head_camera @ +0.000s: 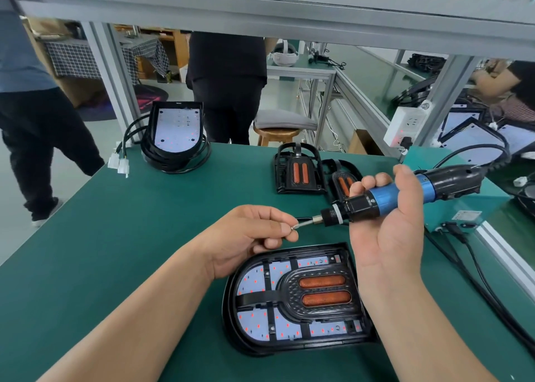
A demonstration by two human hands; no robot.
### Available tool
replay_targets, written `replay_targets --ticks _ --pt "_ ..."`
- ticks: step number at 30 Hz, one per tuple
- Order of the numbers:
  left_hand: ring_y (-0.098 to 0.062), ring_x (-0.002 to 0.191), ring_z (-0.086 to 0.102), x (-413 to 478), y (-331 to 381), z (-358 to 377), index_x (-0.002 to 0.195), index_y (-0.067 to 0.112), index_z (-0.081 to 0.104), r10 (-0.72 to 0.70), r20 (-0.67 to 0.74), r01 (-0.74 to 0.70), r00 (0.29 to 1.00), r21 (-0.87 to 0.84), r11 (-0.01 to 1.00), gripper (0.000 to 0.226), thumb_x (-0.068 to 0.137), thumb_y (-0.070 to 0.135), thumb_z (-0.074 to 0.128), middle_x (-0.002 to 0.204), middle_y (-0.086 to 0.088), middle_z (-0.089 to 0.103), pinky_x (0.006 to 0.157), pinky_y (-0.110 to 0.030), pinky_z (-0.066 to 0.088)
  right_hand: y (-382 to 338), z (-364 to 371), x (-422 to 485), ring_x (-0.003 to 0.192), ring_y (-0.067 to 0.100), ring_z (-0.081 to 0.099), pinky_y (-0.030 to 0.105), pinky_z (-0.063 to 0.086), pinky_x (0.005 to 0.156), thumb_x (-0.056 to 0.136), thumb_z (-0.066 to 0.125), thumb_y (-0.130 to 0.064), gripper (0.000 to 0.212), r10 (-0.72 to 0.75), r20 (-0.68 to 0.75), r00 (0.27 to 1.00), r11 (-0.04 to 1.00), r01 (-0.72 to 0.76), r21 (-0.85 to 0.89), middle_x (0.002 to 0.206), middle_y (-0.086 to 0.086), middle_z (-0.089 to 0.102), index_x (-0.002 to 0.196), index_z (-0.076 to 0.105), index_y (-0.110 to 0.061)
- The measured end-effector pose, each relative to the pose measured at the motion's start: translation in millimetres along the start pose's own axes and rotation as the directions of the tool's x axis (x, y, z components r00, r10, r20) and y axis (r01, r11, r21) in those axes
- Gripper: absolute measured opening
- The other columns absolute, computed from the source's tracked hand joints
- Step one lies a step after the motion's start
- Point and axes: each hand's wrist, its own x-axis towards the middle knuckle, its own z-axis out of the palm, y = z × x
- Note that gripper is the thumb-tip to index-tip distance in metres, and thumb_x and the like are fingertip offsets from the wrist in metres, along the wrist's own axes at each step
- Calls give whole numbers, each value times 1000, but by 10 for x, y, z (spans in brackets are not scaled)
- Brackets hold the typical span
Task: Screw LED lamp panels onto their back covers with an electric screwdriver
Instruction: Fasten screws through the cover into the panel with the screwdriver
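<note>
Grips the electric screwdriver [405, 196] sideways in the right hand [385, 237]. Pinches a screw [293, 227] onto its tip with the left hand [246, 237], loading it above the lamp panel [260, 323], lower middle of frame.

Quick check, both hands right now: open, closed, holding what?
Left hand: pinching a small screw at the bit tip.
Right hand: gripping the electric screwdriver.
</note>
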Motion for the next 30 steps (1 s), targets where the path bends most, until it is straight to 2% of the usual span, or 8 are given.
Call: replay_targets --ticks 7,11,16,22,26,30 --pt "-7 57 48 -9 2 -6 97 7 77 -1 1 1 1000 11 1000 17 95 -6 65 93 -16 74 45 -12 34 16 -9 0 75 16 60 33 55 85 101 71 -21 27 -2 1 1000 1000 2 -21 84 -1 58 118 51 -16" --pt "-7 58 49 -4 -7 3 98 7 77 4 -27 -3 1000 49 999 16 94 -6 68 94 -17 75 48 -13 37 19 -1 -4 75 16 59 32 55 81 102 69 -21 17 -21 48 999 998 24 -60 84 -1 56 109 54 -17" --pt "-8 58 49 -2 -16 8 101 5 75 21 -53 -18 998 53 998 15 94 -7 68 95 -18 76 49 -13 40 18 8 -12 75 16 59 32 55 82 103 68 -23 15 -43 69 997 995 49 -87 84 -2 56 107 55 -18" --pt "-8 58 50 -14 -4 20 102 5 73 22 -67 -18 998 62 998 16 94 -7 68 95 -17 76 51 -14 41 30 -15 1 74 15 60 32 56 81 102 72 -25 21 -17 14 1000 997 18 -71 83 -2 58 110 54 -17" --pt "-7 57 50 -16 4 32 101 6 72 25 -76 -20 997 60 998 15 94 -7 68 93 -16 76 51 -14 41 27 -11 2 77 15 59 33 54 86 102 73 -28 25 -26 15 1000 997 27 -69 85 -2 58 112 52 -17" --pt "-6 58 51 -13 -4 33 101 8 72 2 -66 3 998 88 996 15 94 -6 70 94 -14 77 52 -13 43 22 -18 0 77 16 59 33 53 87 102 72 -27 22 -17 13 1000 998 18 -56 84 -1 58 109 54 -17"
